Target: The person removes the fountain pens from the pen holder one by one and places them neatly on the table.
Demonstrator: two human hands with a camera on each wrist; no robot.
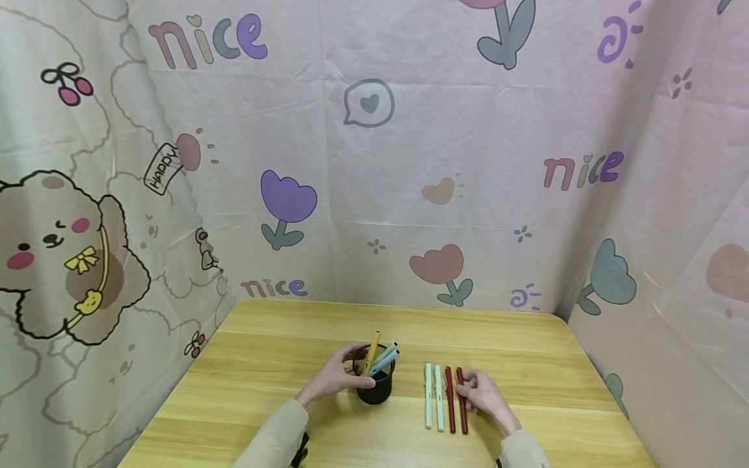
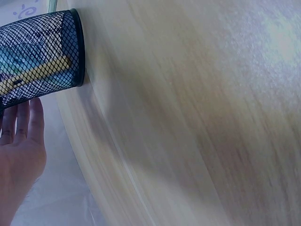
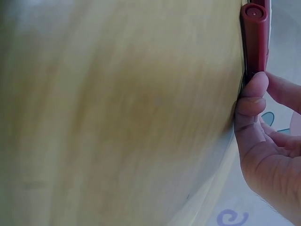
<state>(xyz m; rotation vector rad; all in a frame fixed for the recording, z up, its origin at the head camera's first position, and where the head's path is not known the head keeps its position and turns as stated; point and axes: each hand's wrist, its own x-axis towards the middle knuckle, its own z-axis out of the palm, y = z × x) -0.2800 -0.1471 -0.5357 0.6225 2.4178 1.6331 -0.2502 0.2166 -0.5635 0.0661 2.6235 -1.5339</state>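
Observation:
A black mesh pen holder stands upright on the table, gripped by my left hand with the thumb at the front and fingers at the far side. Inside it lean a yellow pen and light blue pens. To its right, two pale green pens and two dark red pens lie side by side. The thumb and fingers of my right hand pinch the rightmost dark red pen, which lies beside the other dark red pen. The right wrist view shows that pen's end above the fingertips.
The wood-grain table is backed by a printed curtain, which also hangs along the left and right sides. Bare wood lies between the pen holder and the row of pens.

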